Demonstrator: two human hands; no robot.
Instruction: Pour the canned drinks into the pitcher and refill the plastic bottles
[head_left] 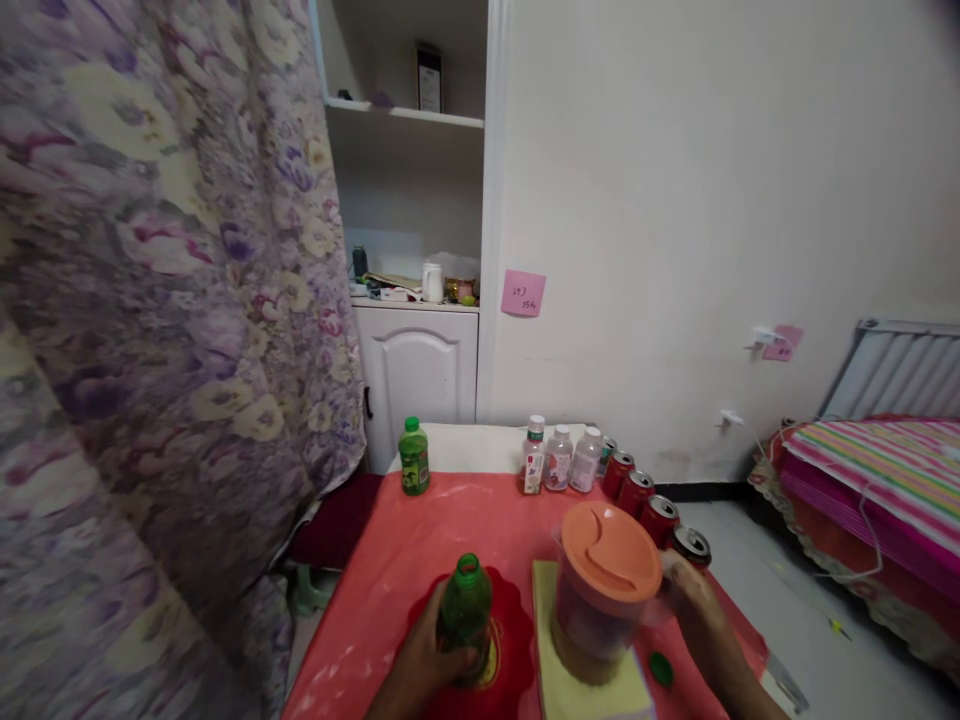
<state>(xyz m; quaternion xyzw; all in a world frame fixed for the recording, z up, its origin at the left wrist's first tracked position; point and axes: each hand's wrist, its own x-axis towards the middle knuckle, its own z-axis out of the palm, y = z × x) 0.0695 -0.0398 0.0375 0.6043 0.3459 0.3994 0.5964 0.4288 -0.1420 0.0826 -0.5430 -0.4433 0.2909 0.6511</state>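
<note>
My left hand (439, 655) is wrapped round a green bottle (466, 605) whose neck has no cap on it. The bottle is over a red scalloped tray (517, 635). On the right, my right hand (686, 590) grips the side of a clear pitcher (596, 625) with an orange lid (611, 550); its handle is mostly hidden by the hand. The pitcher is above a yellow cloth or pad (551, 680), and I cannot tell whether it touches it. A loose green cap (661, 668) lies on the red tablecloth beside the pitcher.
A capped green bottle (414, 458) stands at the table's far left. Several white-capped bottles (559, 460) stand at the back, with red cans (637, 492) in a row along the right edge. A curtain (187, 300) hangs left; a bed (885, 470) is at right.
</note>
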